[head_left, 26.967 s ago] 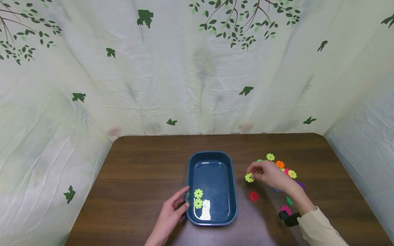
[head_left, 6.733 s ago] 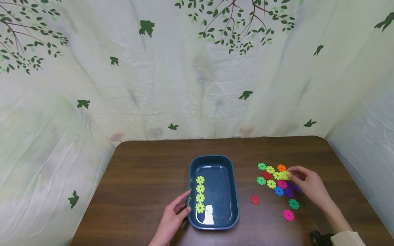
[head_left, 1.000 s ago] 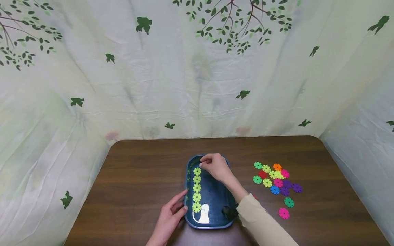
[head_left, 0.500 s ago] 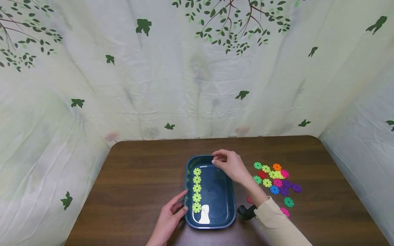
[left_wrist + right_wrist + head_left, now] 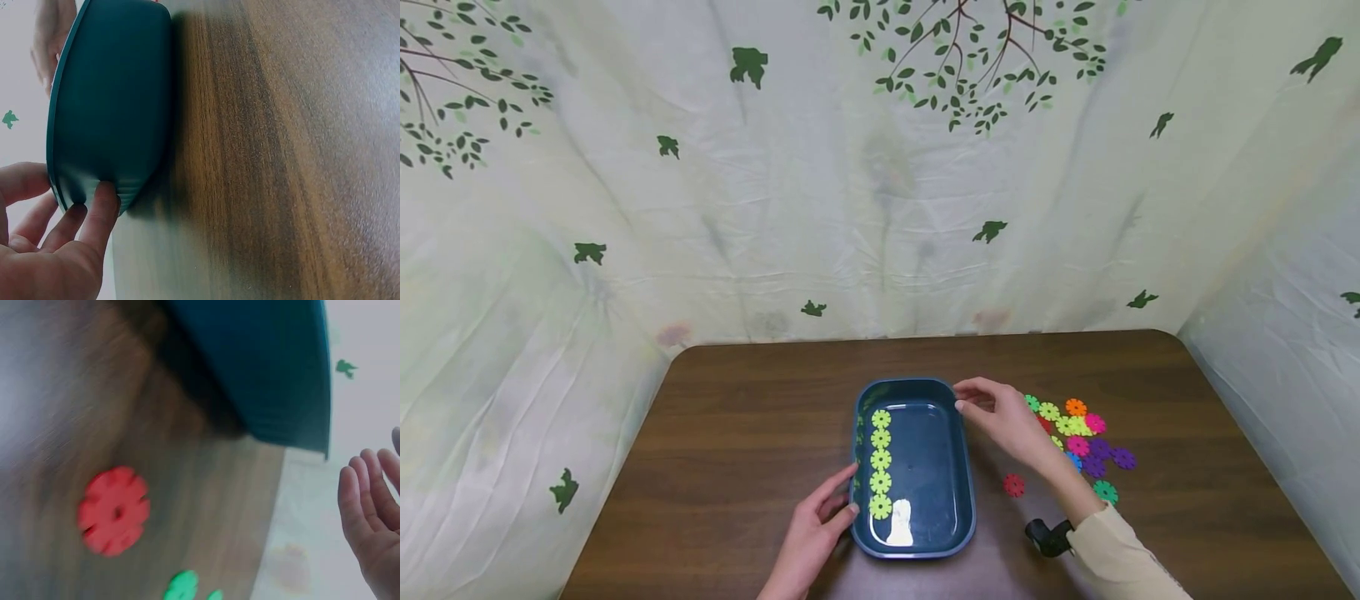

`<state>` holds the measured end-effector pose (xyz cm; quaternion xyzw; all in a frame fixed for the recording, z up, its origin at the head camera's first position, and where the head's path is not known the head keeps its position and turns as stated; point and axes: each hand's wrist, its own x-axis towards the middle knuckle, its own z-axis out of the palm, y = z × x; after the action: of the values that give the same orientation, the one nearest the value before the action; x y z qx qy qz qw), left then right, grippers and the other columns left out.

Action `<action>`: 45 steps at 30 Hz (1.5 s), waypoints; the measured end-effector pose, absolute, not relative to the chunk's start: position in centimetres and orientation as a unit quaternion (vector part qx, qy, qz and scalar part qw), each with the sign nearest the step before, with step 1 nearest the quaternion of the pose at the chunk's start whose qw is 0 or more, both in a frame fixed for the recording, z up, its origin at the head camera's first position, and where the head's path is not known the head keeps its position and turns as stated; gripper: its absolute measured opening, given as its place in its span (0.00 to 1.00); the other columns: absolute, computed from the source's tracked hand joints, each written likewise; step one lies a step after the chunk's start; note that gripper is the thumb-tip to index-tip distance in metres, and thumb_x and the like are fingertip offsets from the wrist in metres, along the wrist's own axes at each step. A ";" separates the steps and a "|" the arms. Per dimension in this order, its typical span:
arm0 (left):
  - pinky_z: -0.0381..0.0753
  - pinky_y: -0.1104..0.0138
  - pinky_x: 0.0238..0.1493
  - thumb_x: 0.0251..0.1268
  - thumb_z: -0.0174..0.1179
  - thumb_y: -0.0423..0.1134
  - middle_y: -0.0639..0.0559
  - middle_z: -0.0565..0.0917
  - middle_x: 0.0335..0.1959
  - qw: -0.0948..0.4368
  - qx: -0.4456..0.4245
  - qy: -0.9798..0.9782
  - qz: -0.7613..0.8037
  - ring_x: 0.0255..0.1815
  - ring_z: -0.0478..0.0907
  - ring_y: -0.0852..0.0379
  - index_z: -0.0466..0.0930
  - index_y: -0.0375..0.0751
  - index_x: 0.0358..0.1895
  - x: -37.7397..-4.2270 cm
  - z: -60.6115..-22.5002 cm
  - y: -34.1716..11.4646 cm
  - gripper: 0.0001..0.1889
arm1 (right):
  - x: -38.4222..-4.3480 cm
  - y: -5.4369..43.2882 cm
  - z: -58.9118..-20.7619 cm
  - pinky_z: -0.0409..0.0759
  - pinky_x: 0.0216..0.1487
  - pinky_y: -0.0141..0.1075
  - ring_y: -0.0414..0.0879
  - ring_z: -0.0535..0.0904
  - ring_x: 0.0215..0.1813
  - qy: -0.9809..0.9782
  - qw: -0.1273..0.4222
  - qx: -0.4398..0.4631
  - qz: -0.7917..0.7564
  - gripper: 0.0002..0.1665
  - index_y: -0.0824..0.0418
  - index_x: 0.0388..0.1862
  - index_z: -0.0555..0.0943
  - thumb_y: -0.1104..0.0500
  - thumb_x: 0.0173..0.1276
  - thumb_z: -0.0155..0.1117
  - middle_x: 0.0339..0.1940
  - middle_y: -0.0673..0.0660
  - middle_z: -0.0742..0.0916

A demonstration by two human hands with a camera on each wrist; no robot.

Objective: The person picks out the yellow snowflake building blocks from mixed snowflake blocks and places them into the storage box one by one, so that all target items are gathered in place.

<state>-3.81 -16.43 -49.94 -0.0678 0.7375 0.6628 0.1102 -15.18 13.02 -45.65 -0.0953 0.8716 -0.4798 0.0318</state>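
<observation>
While we're gripping the blue tray (image 5: 928, 479) w/ our L hand (image 5: 808, 529), fingers bent, our R hand (image 5: 1011, 421) is hovering by the tray's far R corner, fingers loosely parted & empty rn; 5 yellow discs (image 5: 880, 459) are lining its L side, mixed-color discs (image 5: 1078, 447) lying off R.

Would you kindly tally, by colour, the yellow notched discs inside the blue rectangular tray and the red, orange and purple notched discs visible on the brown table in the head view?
Yellow notched discs in the tray: 5
Red notched discs: 2
Orange notched disc: 1
Purple notched discs: 3
Total: 11
</observation>
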 end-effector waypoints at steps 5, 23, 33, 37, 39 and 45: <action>0.79 0.60 0.52 0.66 0.59 0.30 0.36 0.66 0.70 0.108 -0.063 0.737 0.665 0.59 0.75 0.42 0.71 0.45 0.70 -3.8 -49.9 -16.4 0.28 | -14.6 15.0 -46.8 0.80 0.52 0.46 0.46 0.82 0.48 0.875 0.030 -0.103 -0.472 0.19 0.58 0.57 0.80 0.57 0.69 0.66 0.47 0.53 0.86; 0.79 0.57 0.53 0.67 0.60 0.32 0.36 0.66 0.70 0.116 -0.074 0.738 0.661 0.59 0.75 0.43 0.71 0.46 0.70 -3.8 -50.0 -16.4 0.28 | -12.3 22.3 -49.8 0.82 0.47 0.42 0.52 0.82 0.50 0.905 0.010 -0.077 -0.418 0.20 0.62 0.57 0.80 0.62 0.66 0.68 0.49 0.56 0.86; 0.79 0.58 0.53 0.67 0.59 0.31 0.35 0.67 0.69 0.110 -0.071 0.738 0.662 0.58 0.76 0.43 0.71 0.46 0.70 -3.8 -49.9 -16.4 0.27 | -11.3 24.7 -50.3 0.82 0.46 0.49 0.57 0.81 0.50 0.926 0.016 -0.056 -0.372 0.20 0.63 0.57 0.80 0.62 0.66 0.68 0.50 0.59 0.85; 0.79 0.58 0.52 0.67 0.59 0.31 0.35 0.67 0.69 0.112 -0.074 0.740 0.659 0.58 0.76 0.43 0.71 0.46 0.70 -3.8 -49.9 -16.4 0.27 | -11.4 25.0 -50.7 0.83 0.42 0.43 0.58 0.82 0.49 0.925 0.026 -0.054 -0.376 0.21 0.65 0.57 0.80 0.64 0.65 0.68 0.50 0.61 0.85; 0.79 0.57 0.53 0.67 0.60 0.31 0.35 0.67 0.69 0.114 -0.077 0.742 0.656 0.58 0.75 0.43 0.71 0.46 0.70 -3.8 -49.9 -16.4 0.27 | -11.5 25.0 -50.9 0.83 0.39 0.39 0.56 0.82 0.47 0.925 0.030 -0.054 -0.374 0.21 0.65 0.58 0.80 0.65 0.65 0.68 0.49 0.61 0.85; 0.79 0.56 0.53 0.67 0.60 0.32 0.36 0.66 0.70 0.115 -0.080 0.745 0.653 0.59 0.75 0.42 0.71 0.47 0.70 -3.8 -49.9 -16.4 0.28 | -11.6 25.0 -51.2 0.80 0.35 0.34 0.49 0.82 0.41 0.927 0.039 -0.052 -0.369 0.21 0.64 0.53 0.81 0.64 0.60 0.73 0.43 0.56 0.86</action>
<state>-3.76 -16.36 -49.91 -0.0798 0.7446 0.6526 0.1152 -11.65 25.01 -51.21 -0.0524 0.9272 -0.3688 0.0386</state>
